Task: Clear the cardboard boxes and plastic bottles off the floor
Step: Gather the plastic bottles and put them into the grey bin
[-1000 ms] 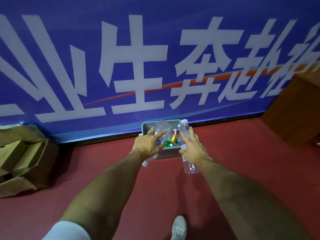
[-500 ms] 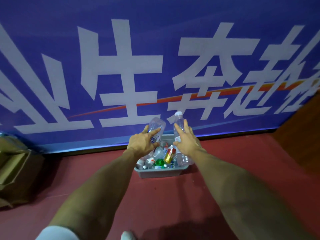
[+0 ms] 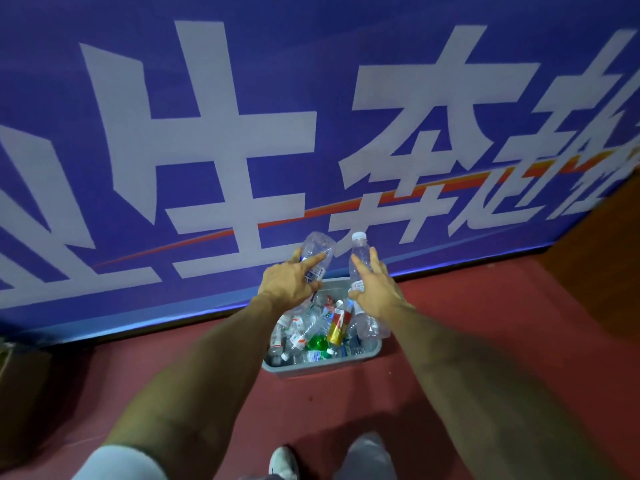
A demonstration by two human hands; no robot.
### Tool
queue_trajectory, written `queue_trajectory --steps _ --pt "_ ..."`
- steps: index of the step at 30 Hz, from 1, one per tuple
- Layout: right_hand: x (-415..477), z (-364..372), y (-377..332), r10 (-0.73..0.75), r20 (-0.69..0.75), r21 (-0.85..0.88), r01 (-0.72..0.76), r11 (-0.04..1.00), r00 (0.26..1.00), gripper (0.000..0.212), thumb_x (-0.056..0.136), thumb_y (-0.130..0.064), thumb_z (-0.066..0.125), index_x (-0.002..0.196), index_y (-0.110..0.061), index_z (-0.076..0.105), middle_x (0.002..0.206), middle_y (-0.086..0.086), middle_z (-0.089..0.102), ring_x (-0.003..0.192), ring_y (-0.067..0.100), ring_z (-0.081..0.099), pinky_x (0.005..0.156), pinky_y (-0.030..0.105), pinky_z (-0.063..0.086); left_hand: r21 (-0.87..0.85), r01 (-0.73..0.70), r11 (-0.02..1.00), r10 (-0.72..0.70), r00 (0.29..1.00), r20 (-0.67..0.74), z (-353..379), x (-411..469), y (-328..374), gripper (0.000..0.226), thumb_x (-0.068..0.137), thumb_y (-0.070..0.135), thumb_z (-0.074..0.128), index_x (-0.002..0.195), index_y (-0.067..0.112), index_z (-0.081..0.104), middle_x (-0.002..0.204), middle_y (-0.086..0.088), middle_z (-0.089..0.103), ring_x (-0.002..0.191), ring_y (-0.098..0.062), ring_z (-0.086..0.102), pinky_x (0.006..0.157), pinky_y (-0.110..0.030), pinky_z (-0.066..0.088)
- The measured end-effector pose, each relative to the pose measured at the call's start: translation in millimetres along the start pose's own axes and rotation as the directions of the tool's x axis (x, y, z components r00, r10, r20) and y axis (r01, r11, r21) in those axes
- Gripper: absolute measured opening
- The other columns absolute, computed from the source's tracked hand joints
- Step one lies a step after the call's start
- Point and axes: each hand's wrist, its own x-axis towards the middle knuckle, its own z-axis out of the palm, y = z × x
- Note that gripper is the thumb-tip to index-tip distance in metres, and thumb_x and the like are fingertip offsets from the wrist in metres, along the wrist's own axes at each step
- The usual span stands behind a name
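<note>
Left hand grasps a bottle, right hand another bottle, above the part-filled bin; cardboard, left edge, not yet cleared.

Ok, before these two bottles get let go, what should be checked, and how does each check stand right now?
1. Left hand grips the clear bottle: ok.
2. Right hand grips the white-capped bottle: ok.
3. Both bottles held over the grey bin: probably ok, as their lower ends show over its opening.
4. Room in the bin: ok. The pile of bottles sits below the front rim.
5. Feet clear of the drop: ok. The white shoe stands well short of the bin.
6. Floor cleared afterwards: not ok. Cardboard lies at the left edge.
</note>
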Motion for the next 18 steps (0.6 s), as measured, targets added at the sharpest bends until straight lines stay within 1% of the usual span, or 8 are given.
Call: queue_trajectory --steps 2,5,7,9,13,16,18 --pt "13.4 4.9 -2.1 -0.011 -0.001 0.008 0.011 1.000 1.000 0.083 0.098 -0.028 0.063 0.160 -0.034 0.007 0.165 -0.002 -0.023 0.154 0.025 0.001 0.119 0.044 0.027 0.033 -0.029 0.999 0.029 0.999 0.016 -0.9 12.9 -4.9 0.063 0.100 0.061 0.041 0.154 0.052 0.010 0.168 0.001 0.005 0.129 -0.031 0.054 0.097 -0.041 0.049" --pt "38.9 11.5 -0.7 -0.013 0.031 0.028 0.012 1.000 0.999 0.083 0.097 -0.028 0.063 0.160 -0.033 0.008 0.165 -0.001 -0.022 0.154 0.024 0.002 0.118 0.043 0.028 -0.014 0.017 1.000 -0.017 1.000 0.019 5.1 38.1 -12.2 0.064 0.097 0.064 0.043 0.154 0.051 0.015 0.168 0.002 0.009 0.132 -0.030 0.052 0.099 -0.041 0.047" --pt "62.5 23.1 4.5 -0.023 0.034 0.031 0.022 0.999 0.999 0.084 0.097 -0.028 0.064 0.160 -0.033 0.009 0.166 -0.001 -0.021 0.154 0.024 0.004 0.118 0.043 0.027 -0.028 0.008 1.000 -0.007 1.000 0.009 18.7 55.2 -15.1 0.065 0.095 0.067 0.044 0.153 0.051 0.018 0.167 0.003 0.011 0.133 -0.029 0.051 0.101 -0.042 0.046" --pt "91.5 44.6 12.4 -0.008 0.018 0.085 0.007 0.996 1.000 0.083 0.097 -0.027 0.064 0.160 -0.033 0.011 0.166 -0.001 -0.020 0.154 0.026 0.005 0.118 0.043 0.026 -0.020 0.004 1.000 -0.004 1.000 0.006 40.7 76.9 -23.2 0.065 0.095 0.067 0.045 0.153 0.051 0.019 0.167 0.004 0.012 0.133 -0.030 0.051 0.102 -0.042 0.045" --pt "163.1 111.3 47.5 0.040 -0.008 0.166 -0.038 0.985 0.999 0.083 0.096 -0.032 0.066 0.160 -0.032 0.013 0.167 0.004 -0.015 0.153 0.031 0.012 0.119 0.043 0.024 -0.084 0.088 0.993 -0.089 0.996 -0.001 123.3 129.7 -50.0 0.066 0.094 0.066 0.049 0.153 0.053 0.021 0.166 0.003 0.016 0.131 -0.033 0.053 0.102 -0.043 0.046" --pt "221.2 176.5 77.8 0.037 -0.002 0.162 -0.037 0.986 0.999 0.083 0.096 -0.029 0.066 0.160 -0.032 0.012 0.167 0.006 -0.015 0.153 0.034 0.013 0.119 0.046 0.024 -0.102 0.138 0.985 -0.136 0.990 0.025 203.5 167.4 -78.3 0.068 0.093 0.068 0.048 0.153 0.050 0.023 0.164 0.001 0.026 0.131 -0.034 0.052 0.103 -0.045 0.045" --pt "252.3 225.1 98.8 0.035 0.023 0.146 -0.038 0.989 0.999 0.083 0.097 -0.028 0.065 0.160 -0.032 0.011 0.167 0.006 -0.016 0.153 0.033 0.011 0.120 0.047 0.026 -0.126 0.173 0.977 -0.169 0.985 0.038 256.9 190.9 -96.0 0.068 0.091 0.069 0.050 0.152 0.049 0.026 0.161 0.000 0.032 0.131 -0.031 0.053 0.103 -0.043 0.045"
